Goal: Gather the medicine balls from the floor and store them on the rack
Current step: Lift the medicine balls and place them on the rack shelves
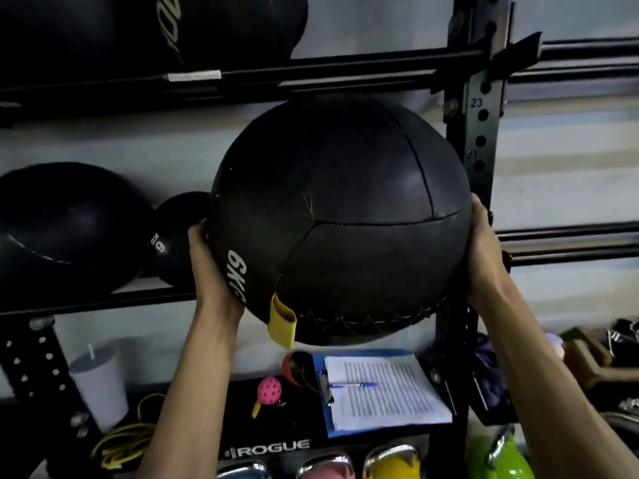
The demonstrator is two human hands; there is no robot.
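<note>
A large black medicine ball (340, 216) marked 6KG, with a yellow tab at its bottom, is held up in front of the black rack (479, 133), level with the middle shelf rails (103, 300). My left hand (211, 267) grips its lower left side and my right hand (484, 250) presses its right side. On the same shelf to the left sit a small black 6 kg ball (176, 240) and a bigger black ball (65, 226). Another black ball (148, 29) rests on the shelf above.
Below the ball, a lower shelf holds a blue clipboard with paper and a pen (377, 392), a pink perforated ball (269, 390), a white cup (98, 385) and a yellow cord (128, 440). Coloured kettlebells (498, 458) stand along the bottom edge. The rack upright stands just right of the ball.
</note>
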